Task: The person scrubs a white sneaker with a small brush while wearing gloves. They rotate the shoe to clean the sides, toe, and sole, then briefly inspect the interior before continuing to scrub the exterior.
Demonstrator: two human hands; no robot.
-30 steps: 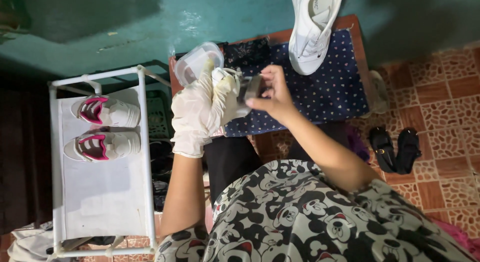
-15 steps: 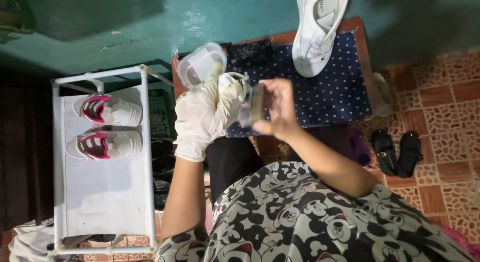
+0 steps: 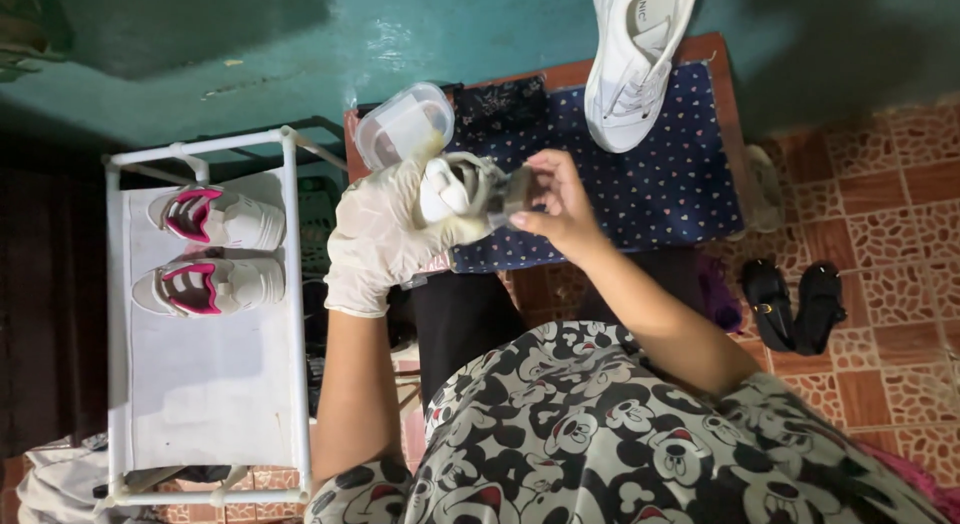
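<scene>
Centrally, a gloved left hand [image 3: 385, 229] grips a small white shoe [image 3: 450, 189] above the dotted navy cloth [image 3: 660, 174] — the bare right hand [image 3: 555, 199] pinches a grey brush [image 3: 510, 192] against it.

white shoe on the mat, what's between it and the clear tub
In the head view, only dark patterned cloth lies between the white shoe and the clear tub.

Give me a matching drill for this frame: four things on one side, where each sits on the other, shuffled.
Things:
1. white shoe
2. pink-lined sneakers
3. black sandals
4. clear plastic tub

Places:
A. on the tiled floor, at the right
B. on the white rack
C. on the dotted blue cloth, toe toward the person
D. at the cloth's left end, just beyond the gloved left hand

Pairs: 1-C, 2-B, 3-A, 4-D
</scene>
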